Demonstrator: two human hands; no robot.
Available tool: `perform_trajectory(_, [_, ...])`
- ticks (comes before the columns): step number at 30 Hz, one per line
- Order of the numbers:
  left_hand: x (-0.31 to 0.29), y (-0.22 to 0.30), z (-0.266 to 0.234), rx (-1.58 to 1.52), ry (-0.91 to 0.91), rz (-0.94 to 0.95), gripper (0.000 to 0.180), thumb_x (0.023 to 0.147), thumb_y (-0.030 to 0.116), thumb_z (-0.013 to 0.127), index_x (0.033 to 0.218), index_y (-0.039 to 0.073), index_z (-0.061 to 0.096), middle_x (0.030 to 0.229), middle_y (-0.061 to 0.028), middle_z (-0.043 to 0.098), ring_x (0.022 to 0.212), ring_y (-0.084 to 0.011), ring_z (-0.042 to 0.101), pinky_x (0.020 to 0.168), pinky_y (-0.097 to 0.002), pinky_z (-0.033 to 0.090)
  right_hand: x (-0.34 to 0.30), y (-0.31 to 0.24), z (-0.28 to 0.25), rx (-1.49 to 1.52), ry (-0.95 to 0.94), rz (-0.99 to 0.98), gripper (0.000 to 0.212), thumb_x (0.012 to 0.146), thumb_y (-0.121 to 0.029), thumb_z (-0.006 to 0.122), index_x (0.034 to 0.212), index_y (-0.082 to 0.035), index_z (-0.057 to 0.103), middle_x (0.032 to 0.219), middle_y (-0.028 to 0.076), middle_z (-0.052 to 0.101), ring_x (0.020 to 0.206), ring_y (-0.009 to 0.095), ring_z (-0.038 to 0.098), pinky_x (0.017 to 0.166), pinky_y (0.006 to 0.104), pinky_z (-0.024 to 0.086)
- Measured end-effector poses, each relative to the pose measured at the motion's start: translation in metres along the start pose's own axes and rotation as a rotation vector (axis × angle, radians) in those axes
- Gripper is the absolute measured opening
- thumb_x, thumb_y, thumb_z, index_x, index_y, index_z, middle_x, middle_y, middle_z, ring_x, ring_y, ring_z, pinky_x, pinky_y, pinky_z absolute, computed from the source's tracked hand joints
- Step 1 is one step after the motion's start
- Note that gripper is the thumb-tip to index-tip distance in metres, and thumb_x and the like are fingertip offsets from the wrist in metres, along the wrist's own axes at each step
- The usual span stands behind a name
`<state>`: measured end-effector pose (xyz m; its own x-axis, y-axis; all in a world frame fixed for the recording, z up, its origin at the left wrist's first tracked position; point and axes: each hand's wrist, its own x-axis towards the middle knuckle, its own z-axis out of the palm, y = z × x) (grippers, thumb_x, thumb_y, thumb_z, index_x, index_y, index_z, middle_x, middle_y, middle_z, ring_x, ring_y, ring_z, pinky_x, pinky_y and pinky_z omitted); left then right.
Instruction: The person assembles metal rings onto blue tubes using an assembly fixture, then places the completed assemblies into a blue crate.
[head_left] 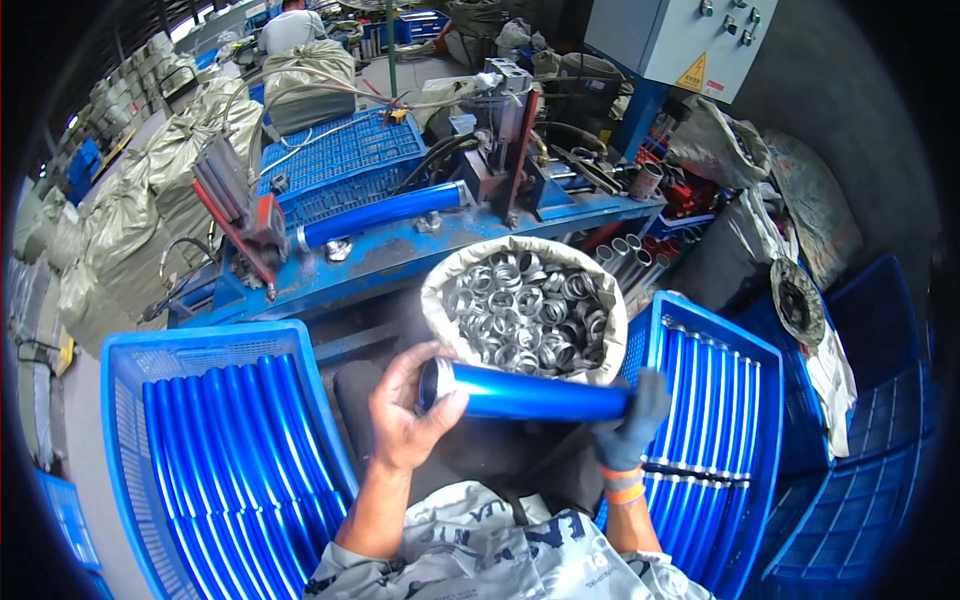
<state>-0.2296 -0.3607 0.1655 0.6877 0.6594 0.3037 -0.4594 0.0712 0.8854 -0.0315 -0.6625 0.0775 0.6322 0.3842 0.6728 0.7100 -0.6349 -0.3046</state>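
Observation:
A shiny blue metal tube (540,396) lies level between my two hands, above my lap. My bare left hand (405,412) grips its left end, thumb in front and fingers behind. A silvery rim shows at that end; whether it is a separate ring I cannot tell. My right hand (634,425), in a dark glove, is closed round the tube's right end and hides it. Just beyond the tube stands a pale sack (437,318) with its rim rolled back, full of loose metal rings (525,305).
Blue crates (118,400) (765,440) flank me, both holding rows of blue tubes. Ahead, a blue machine bench (400,262) carries another blue tube (385,215) between its end fixtures. A grey control box (650,40) hangs at the upper right. Another person (292,32) sits far back.

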Motion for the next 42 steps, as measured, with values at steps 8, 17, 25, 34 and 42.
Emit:
perform_trajectory(8, [-0.079,-0.106,0.052,-0.350,-0.079,-0.360,0.048,0.100,0.008,0.090,0.140,0.002,0.065,0.135,-0.0117,0.075,0.129,-0.0220,0.071,0.113,-0.0393,0.058,0.038,0.049,0.018,1.755,0.062,0.736,0.068,0.112,-0.049,0.075,0.163,-0.007,0.059,0.156,0.016,0.070,0.145,0.034,0.066,0.127,0.0504,0.050])
perform_trajectory(17, [-0.032,-0.045,0.024,-0.165,-0.132,-0.057,0.073,0.103,0.027,0.093,0.158,-0.007,0.059,0.146,-0.0152,0.074,0.138,-0.0259,0.069,0.125,-0.0421,0.049,0.025,-0.088,-0.018,1.295,-0.948,0.489,0.086,0.081,-0.015,0.101,0.156,0.000,0.061,0.130,0.010,0.080,0.120,0.018,0.074,0.106,0.0368,0.059])
perform_trajectory(25, [-0.033,-0.017,0.012,-0.091,-0.163,-0.127,0.080,0.103,0.029,0.093,0.161,-0.012,0.056,0.153,-0.0177,0.071,0.143,-0.0254,0.066,0.126,-0.0414,0.047,0.013,-0.096,-0.006,1.042,-0.927,0.303,0.100,0.082,-0.024,0.102,0.168,0.000,0.055,0.143,0.020,0.080,0.131,0.024,0.078,0.115,0.0398,0.058])
perform_trajectory(34, [-0.021,0.007,-0.010,-0.020,-0.249,-0.170,0.068,0.109,0.033,0.084,0.156,-0.011,0.063,0.147,-0.0172,0.074,0.140,-0.0236,0.068,0.123,-0.0390,0.049,0.010,-0.085,0.007,0.597,-0.526,-0.065,0.096,0.071,-0.025,0.095,0.159,-0.002,0.065,0.118,0.020,0.080,0.106,0.043,0.078,0.098,0.0525,0.059])
perform_trajectory(42, [-0.008,0.028,-0.016,0.403,-0.191,-0.216,0.027,0.114,0.016,0.074,0.128,-0.005,0.084,0.103,-0.0062,0.079,0.091,-0.0103,0.070,0.078,-0.0279,0.053,0.007,-0.084,0.009,0.509,-0.456,-0.109,0.097,0.067,-0.025,0.092,0.158,-0.003,0.067,0.120,0.019,0.079,0.108,0.042,0.075,0.101,0.0530,0.057])
